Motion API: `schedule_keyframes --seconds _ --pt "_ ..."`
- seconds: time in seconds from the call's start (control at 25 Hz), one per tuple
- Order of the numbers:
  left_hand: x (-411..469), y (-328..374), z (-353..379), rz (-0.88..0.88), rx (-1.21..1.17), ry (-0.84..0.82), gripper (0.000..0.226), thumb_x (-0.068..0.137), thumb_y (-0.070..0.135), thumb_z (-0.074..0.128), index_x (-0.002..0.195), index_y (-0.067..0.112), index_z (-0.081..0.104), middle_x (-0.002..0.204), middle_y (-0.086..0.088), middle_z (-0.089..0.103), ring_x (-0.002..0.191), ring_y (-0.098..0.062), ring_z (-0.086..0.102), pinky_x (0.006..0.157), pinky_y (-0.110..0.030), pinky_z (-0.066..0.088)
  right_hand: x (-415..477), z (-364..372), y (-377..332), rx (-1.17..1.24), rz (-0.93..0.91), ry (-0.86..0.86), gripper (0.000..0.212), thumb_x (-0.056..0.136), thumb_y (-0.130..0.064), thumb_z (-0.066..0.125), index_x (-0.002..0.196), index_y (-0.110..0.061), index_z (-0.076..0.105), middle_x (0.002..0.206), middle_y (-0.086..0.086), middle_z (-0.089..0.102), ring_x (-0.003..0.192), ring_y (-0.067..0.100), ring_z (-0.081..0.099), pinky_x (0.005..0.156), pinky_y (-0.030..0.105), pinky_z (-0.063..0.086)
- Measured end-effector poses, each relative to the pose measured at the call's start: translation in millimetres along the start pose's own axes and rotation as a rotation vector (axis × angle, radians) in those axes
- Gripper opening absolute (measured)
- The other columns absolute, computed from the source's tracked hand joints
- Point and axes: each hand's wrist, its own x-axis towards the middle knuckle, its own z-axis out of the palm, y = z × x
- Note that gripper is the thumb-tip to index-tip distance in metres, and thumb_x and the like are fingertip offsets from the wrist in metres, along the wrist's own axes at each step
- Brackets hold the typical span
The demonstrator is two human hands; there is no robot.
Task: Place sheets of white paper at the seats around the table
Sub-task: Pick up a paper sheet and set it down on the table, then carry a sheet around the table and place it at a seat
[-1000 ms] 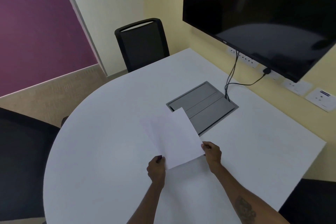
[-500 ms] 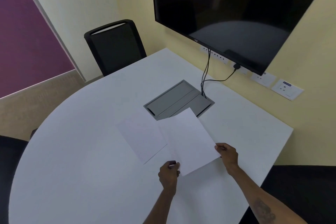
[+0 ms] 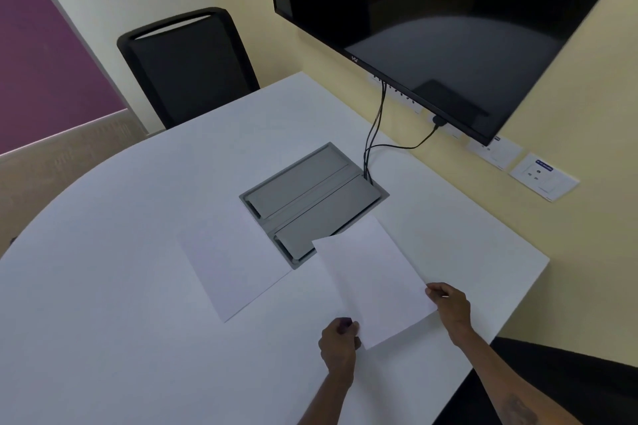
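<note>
I hold a white paper sheet (image 3: 374, 279) just above the white table (image 3: 121, 252), near its right side. My left hand (image 3: 340, 343) pinches the sheet's near left corner, and my right hand (image 3: 450, 304) grips its near right edge. The sheet's far end overlaps the grey cable box lid (image 3: 310, 200) set into the table's middle. A second white sheet (image 3: 234, 266) lies flat on the table, left of the held one and beside the lid.
A black chair (image 3: 186, 65) stands at the table's far side; another dark chair (image 3: 569, 379) shows at the lower right. A large dark screen (image 3: 448, 17) hangs on the yellow wall, with black cables (image 3: 374, 138) dropping into the lid. Wall sockets (image 3: 542, 176) sit below it.
The held sheet has moved right, away from the sheet lying on the table, with both hands still on it. The view has swung right and closer.
</note>
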Motion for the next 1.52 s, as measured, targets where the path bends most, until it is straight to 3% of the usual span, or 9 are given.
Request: schedule_keyframes --seconds 0.24,0.44,0.76,1.32,1.52 --pt "2 -12 44 -0.077 0.012 0.014 0.007 0.087 0.018 0.070 0.083 0.023 0.071 0.079 0.003 0.075 0.058 -0.013 0.072 0.067 -0.020 0.054 42 -18 22 -0.053 0.026 -0.041 0.013 0.088 -0.008 0.070 0.099 -0.004 0.076 0.098 0.014 0.074 0.092 0.024 0.063 0.082 0.031 0.044" --pt "6 -19 61 -0.120 0.029 0.017 0.012 0.085 0.017 0.072 0.077 0.025 0.071 0.070 0.005 0.073 0.059 -0.017 0.072 0.078 -0.032 0.062 58 -15 28 -0.095 0.026 -0.067 0.013 0.087 -0.007 0.071 0.098 -0.003 0.075 0.098 0.015 0.073 0.093 0.026 0.063 0.083 0.034 0.048" --pt "9 -28 68 -0.154 0.065 0.028 0.003 0.081 0.018 0.076 0.084 0.017 0.076 0.072 0.001 0.076 0.058 -0.015 0.072 0.065 -0.026 0.062 69 -19 37 -0.121 0.038 -0.070 0.014 0.087 -0.007 0.071 0.099 -0.002 0.074 0.099 0.015 0.072 0.093 0.025 0.063 0.081 0.033 0.046" --pt "12 -33 70 -0.136 0.135 0.013 0.009 0.080 0.023 0.075 0.087 0.017 0.075 0.082 -0.001 0.077 0.068 -0.020 0.074 0.069 -0.028 0.059 73 -13 41 -0.118 0.041 -0.052 0.013 0.086 -0.006 0.071 0.098 -0.002 0.074 0.097 0.016 0.073 0.088 0.023 0.062 0.079 0.032 0.047" --pt "17 -30 68 -0.128 0.168 -0.006 0.013 0.081 0.025 0.075 0.088 0.015 0.075 0.081 0.000 0.078 0.074 -0.021 0.075 0.073 -0.030 0.061 75 -10 42 -0.118 0.031 -0.039 0.014 0.086 -0.007 0.071 0.099 -0.002 0.075 0.097 0.015 0.074 0.097 0.031 0.067 0.081 0.032 0.048"
